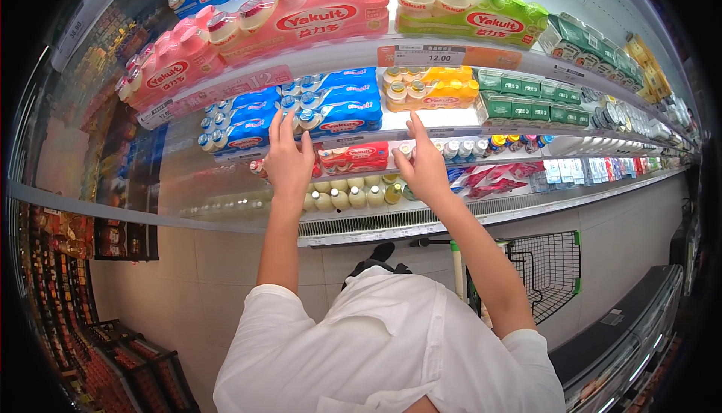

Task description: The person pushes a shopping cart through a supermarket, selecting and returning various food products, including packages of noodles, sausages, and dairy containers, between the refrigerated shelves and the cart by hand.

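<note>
My left hand [289, 159] is raised before the blue Yakult multipacks [344, 103], its fingertips overlapping the gap between two stacks in the picture. Whether it touches them I cannot tell. My right hand [422, 165] hovers with spread fingers in front of the shelf edge, just below the orange Yakult pack [431, 90]. Nothing is held in either hand. Pink Yakult packs [333, 13] and a green Yakult pack [485, 15] stand on the shelf above. Below, partly behind my hands, are a red Yakult pack [355, 156] and several pale bottles [358, 196].
Dark green cartons [527, 106] sit right of the orange pack. A wire shopping cart [547, 272] stands behind my right arm. A transparent side panel [186, 199] bounds the cooler on the left. A freezer cabinet [626, 323] is at the lower right, on the tiled floor [225, 266].
</note>
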`<control>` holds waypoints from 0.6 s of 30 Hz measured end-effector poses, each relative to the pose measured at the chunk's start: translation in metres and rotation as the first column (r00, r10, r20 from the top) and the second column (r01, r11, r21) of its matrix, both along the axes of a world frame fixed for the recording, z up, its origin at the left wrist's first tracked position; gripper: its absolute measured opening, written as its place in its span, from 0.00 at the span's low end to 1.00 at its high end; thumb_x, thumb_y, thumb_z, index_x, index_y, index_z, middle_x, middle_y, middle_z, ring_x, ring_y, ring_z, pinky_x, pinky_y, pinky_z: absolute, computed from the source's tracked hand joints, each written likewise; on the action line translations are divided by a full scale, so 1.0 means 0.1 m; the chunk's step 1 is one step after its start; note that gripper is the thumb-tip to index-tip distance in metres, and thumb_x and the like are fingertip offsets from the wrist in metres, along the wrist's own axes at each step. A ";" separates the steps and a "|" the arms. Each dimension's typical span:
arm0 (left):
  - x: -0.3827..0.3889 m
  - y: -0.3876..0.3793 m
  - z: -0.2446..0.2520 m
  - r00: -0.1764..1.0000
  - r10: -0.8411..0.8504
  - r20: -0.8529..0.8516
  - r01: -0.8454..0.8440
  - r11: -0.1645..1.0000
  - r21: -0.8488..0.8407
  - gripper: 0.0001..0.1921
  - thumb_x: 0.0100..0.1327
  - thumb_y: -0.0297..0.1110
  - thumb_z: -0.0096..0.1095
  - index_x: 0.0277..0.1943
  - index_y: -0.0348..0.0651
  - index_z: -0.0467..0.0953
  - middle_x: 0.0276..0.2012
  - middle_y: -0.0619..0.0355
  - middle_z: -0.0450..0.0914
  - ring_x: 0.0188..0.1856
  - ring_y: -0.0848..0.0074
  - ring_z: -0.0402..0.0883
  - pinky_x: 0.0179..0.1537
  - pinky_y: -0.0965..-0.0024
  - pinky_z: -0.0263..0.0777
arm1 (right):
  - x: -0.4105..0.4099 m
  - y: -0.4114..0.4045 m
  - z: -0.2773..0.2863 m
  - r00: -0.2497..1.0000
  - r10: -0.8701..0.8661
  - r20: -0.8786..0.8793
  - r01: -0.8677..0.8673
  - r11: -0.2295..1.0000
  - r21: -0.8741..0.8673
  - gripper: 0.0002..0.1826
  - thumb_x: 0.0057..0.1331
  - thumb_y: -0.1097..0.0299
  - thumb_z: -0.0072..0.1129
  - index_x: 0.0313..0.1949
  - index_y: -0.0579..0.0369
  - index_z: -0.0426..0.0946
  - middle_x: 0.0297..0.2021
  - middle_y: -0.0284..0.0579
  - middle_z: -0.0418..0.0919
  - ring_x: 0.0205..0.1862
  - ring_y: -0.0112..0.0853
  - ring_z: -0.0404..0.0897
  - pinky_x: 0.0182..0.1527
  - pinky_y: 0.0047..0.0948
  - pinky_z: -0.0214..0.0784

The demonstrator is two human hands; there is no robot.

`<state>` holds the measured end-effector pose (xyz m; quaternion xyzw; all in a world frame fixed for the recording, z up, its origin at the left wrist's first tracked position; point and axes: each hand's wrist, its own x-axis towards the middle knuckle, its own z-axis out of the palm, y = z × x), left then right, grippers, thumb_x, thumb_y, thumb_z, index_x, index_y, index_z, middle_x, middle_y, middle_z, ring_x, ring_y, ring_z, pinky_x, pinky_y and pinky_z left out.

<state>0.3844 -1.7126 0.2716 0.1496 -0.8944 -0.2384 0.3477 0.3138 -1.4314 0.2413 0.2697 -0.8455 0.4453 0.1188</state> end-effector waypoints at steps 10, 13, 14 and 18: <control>0.31 2.22 -0.86 0.397 -0.914 0.085 0.904 0.406 0.135 0.11 0.70 0.32 0.78 0.53 0.43 0.89 0.51 0.54 0.92 0.46 0.60 0.93 0.46 0.62 0.86 | 2.26 3.44 -2.61 0.219 -0.914 0.342 0.807 0.366 0.463 0.43 0.74 0.44 0.69 0.73 0.71 0.73 0.65 0.68 0.84 0.68 0.59 0.83 0.70 0.52 0.75; 0.35 2.75 -1.24 0.132 -0.979 0.153 0.957 0.166 0.238 0.11 0.70 0.31 0.77 0.53 0.42 0.89 0.49 0.52 0.92 0.50 0.55 0.92 0.51 0.57 0.85 | 2.71 3.60 -2.82 -0.154 -0.786 0.599 0.599 0.408 0.689 0.67 0.60 0.23 0.73 0.72 0.84 0.68 0.67 0.78 0.81 0.70 0.62 0.82 0.71 0.47 0.76; 0.34 2.92 -1.30 0.002 -0.986 0.167 0.965 0.045 0.257 0.11 0.71 0.31 0.76 0.54 0.41 0.89 0.48 0.51 0.91 0.52 0.54 0.90 0.55 0.56 0.83 | 2.78 3.66 -3.01 -0.240 -0.748 0.619 0.590 0.394 0.705 0.67 0.58 0.25 0.75 0.75 0.78 0.67 0.69 0.75 0.80 0.70 0.60 0.83 0.71 0.47 0.77; 0.38 3.27 -1.62 -0.264 -0.927 0.267 0.925 -0.165 0.342 0.12 0.74 0.35 0.72 0.56 0.41 0.88 0.50 0.47 0.90 0.56 0.50 0.87 0.62 0.51 0.79 | 2.68 3.40 -2.92 -0.288 -0.702 0.651 0.585 0.409 0.700 0.71 0.56 0.25 0.74 0.77 0.82 0.62 0.66 0.76 0.82 0.68 0.58 0.86 0.70 0.43 0.78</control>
